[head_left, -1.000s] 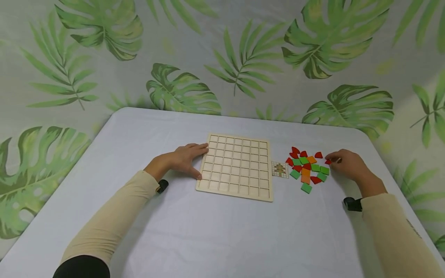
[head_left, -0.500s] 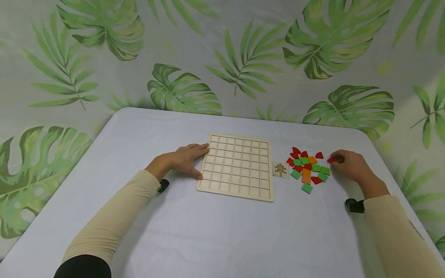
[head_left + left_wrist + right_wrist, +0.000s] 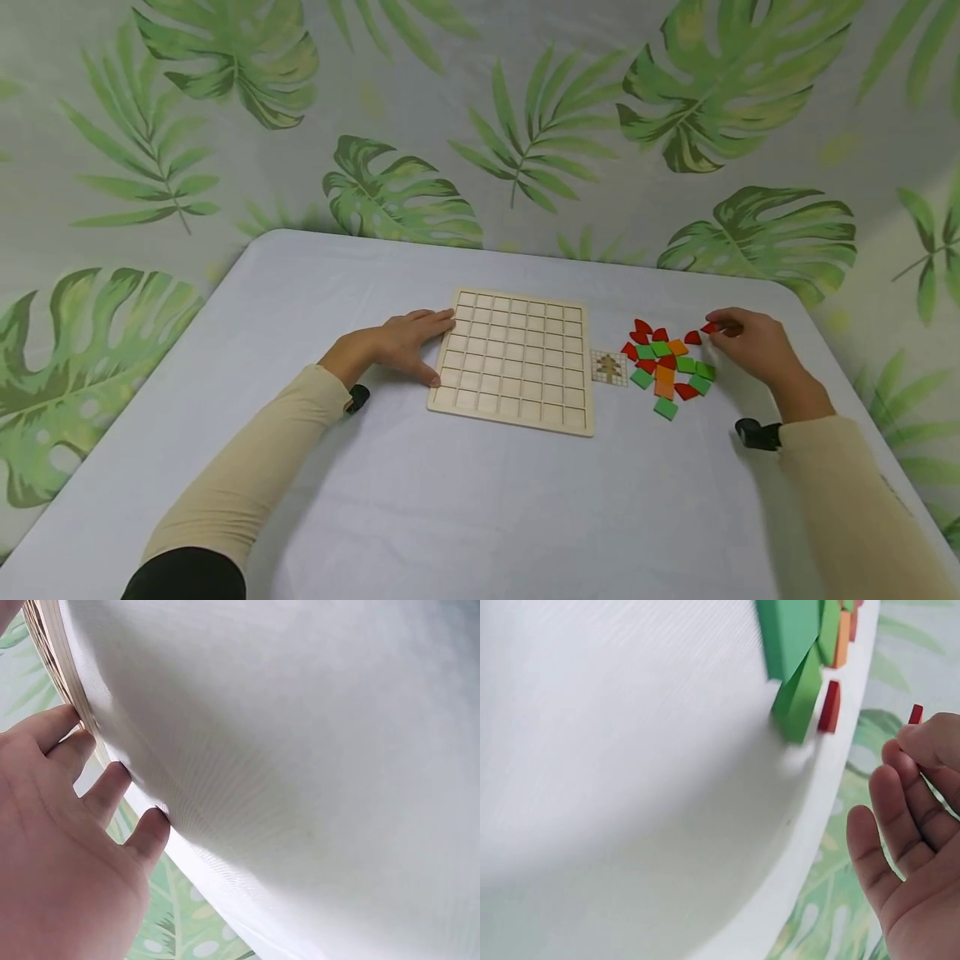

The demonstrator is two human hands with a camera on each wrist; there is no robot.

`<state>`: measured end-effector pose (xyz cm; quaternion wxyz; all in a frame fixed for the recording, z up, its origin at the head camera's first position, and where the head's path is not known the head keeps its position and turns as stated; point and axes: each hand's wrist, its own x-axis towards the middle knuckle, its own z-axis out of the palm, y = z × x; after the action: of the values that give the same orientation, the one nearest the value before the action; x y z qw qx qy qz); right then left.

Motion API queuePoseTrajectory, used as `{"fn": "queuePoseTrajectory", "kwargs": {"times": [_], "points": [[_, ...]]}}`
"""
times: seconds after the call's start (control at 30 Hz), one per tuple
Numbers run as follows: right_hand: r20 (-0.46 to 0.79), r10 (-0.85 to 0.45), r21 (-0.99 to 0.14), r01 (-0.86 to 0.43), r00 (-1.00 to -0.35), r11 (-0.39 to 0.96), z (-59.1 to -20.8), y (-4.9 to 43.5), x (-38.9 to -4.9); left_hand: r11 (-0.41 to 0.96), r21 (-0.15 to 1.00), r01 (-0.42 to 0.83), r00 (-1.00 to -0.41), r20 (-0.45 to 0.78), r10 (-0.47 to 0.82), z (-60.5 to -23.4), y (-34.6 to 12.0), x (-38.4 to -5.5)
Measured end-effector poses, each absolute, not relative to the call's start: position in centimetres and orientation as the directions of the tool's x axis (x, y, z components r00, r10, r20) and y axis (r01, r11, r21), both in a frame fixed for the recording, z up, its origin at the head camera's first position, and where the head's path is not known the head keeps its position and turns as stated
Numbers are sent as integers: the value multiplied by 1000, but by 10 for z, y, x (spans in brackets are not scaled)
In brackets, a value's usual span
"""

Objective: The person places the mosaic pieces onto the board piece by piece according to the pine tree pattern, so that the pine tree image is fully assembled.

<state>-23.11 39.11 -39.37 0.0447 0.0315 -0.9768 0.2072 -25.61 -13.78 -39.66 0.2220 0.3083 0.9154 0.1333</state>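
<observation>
My left hand (image 3: 401, 343) rests at the left edge of a wooden grid board (image 3: 517, 362), its fingers spread and fairly straight; in the left wrist view the fingertips touch the board's rim (image 3: 69, 679). At the right, my right hand (image 3: 753, 346) pinches a small red piece (image 3: 916, 714) between thumb and index finger. The other fingers are loosely bent. Just left of this hand lies a loose pile of red, orange and green tiles, among them a green square (image 3: 665, 408), an orange square (image 3: 664, 382) and a red rounded piece (image 3: 693, 337).
A small picture card (image 3: 609, 367) with a tree pattern on a grid lies between the board and the tiles. All of it stands on a white-covered table (image 3: 480, 508). Behind it hangs a leaf-patterned cloth (image 3: 555, 133).
My right hand has lifted the red piece from the right side of the pile and shifted slightly toward the table's far side. The left hand stays on the board's edge.
</observation>
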Motion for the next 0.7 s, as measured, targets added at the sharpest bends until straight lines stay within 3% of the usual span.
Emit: {"fn": "queuePoseTrajectory", "kwargs": {"times": [0.7], "points": [[55,-113,-502,-126,-992,856,-374,327,-248,775,381,504,-713,-323,622,-398,-138,-257]]}}
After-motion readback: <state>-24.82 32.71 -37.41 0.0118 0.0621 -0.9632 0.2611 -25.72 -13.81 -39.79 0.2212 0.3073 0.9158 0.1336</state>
